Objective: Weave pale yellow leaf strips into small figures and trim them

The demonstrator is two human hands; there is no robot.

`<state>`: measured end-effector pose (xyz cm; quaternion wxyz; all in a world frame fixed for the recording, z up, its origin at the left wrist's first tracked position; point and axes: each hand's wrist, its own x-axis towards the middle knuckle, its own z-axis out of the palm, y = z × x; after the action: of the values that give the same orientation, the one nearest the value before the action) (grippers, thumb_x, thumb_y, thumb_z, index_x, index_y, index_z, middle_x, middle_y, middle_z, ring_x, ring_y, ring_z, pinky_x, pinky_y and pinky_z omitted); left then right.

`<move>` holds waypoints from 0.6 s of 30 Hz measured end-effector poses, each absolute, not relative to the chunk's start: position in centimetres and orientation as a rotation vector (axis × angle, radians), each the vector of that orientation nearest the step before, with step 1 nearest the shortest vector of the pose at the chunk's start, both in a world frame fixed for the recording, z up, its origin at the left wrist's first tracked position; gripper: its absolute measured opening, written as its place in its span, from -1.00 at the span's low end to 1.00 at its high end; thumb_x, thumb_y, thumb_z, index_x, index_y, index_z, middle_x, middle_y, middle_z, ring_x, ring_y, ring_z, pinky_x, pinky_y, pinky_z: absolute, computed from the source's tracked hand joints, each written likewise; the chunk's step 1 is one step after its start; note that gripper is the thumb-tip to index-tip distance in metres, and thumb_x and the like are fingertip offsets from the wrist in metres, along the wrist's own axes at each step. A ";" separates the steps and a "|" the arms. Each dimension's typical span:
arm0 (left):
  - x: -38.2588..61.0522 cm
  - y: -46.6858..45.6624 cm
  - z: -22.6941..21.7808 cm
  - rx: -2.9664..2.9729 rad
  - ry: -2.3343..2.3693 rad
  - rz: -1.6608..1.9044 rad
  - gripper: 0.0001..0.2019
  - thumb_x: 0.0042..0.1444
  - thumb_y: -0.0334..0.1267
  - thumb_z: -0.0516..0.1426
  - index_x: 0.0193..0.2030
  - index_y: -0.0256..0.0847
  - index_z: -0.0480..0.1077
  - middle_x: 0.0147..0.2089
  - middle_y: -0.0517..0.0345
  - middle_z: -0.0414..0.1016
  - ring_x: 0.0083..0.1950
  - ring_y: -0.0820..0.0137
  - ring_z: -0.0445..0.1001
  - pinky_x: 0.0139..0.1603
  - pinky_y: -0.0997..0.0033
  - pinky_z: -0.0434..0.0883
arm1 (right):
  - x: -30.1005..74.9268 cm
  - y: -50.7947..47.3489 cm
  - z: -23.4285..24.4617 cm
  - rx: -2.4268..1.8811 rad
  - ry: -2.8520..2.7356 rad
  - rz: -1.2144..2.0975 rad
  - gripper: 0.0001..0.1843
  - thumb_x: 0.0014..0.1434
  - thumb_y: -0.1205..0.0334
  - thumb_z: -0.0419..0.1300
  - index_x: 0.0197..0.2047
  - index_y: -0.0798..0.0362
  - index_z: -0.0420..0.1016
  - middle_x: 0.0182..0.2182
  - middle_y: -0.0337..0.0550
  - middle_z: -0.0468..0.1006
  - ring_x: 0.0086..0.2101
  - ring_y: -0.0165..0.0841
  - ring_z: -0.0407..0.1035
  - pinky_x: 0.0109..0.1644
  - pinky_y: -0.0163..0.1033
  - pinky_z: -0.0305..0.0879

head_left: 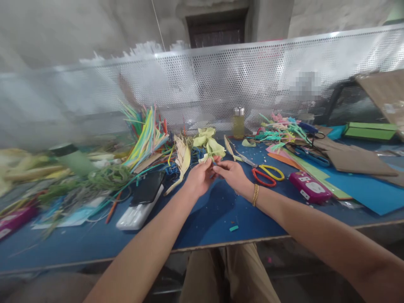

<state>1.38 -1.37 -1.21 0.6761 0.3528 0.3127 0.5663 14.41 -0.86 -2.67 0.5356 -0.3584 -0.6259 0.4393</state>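
Note:
Pale yellow-green petals, like a flower made of dried husk, rise above my fingertips in the middle of the table. Closed fingers of my left hand hold this flower from below. My right hand, with a gold bracelet at the wrist, is pinched against the flower's base; what lies between its fingertips is hidden. A dried husk piece lies left of the hands. Scissors with red and yellow handles lie just right of my right hand, blades pointing away.
On the left are a black phone on a white case, a green string bundle and colourful strips. A jar stands behind. Rightward lie a magenta device, blue paper and cardboard. A perforated metal panel borders the back.

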 end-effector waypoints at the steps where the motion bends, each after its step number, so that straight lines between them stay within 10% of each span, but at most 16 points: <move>1: 1.3 -1.4 -1.1 0.798 0.696 1.264 -0.78 0.06 -0.20 0.27 -0.18 -0.26 0.54 -0.22 0.06 0.58 -0.36 0.46 0.44 -0.30 0.44 0.35 | 14.4 -0.8 -2.7 -0.850 -1.462 1.103 -0.84 0.00 0.17 0.24 -0.41 0.09 0.56 -0.49 -0.21 0.56 -0.47 -0.39 0.39 -0.35 -0.28 0.31; 18: 1.7 -1.0 -1.0 0.844 0.737 1.267 -0.71 -0.10 -0.27 0.36 -0.19 -0.29 0.58 -0.20 -0.01 0.58 -0.26 0.39 0.45 -0.20 0.38 0.38 | 14.5 0.5 -3.1 -0.970 -1.420 1.093 -0.78 0.05 0.08 0.25 -0.35 0.05 0.60 -0.45 -0.16 0.57 -0.45 -0.35 0.42 -0.36 -0.26 0.36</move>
<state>1.73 -1.01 -0.99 0.6631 0.3734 0.3262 0.5608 14.48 0.48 -3.10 0.5243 -0.4055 -0.5935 0.4567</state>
